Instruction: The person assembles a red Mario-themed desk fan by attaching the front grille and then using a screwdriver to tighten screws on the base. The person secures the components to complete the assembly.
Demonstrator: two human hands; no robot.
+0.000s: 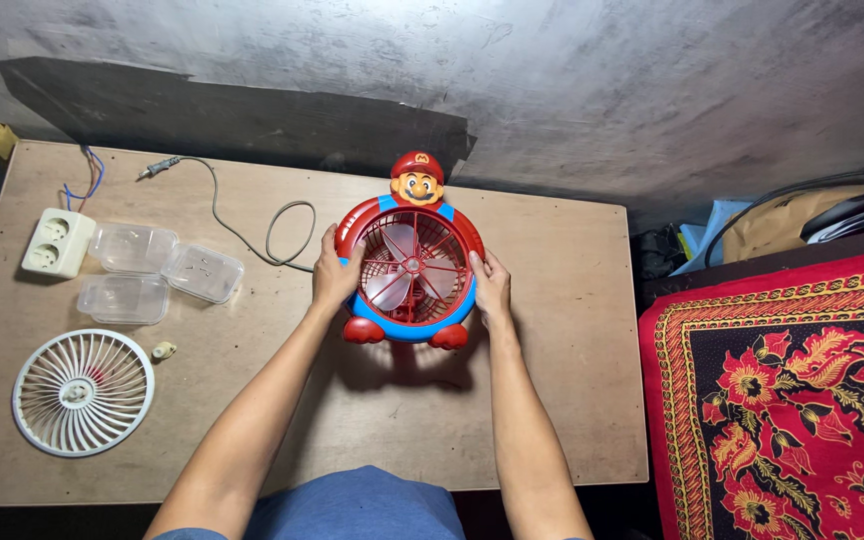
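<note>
Fan (410, 270), red and blue with a cartoon figure on top, stands mid-surface (552, 400); left hand (334, 275) curled around its left rim, right hand (492, 287) around its right rim, both grips closed on the fan; grey cord (252, 235) runs left from it; white grille (83, 392) lies flat at front left; three clear boxes (162, 270) and a white socket (57, 242) lie behind the grille; red patterned cloth (782, 400) at right
</note>
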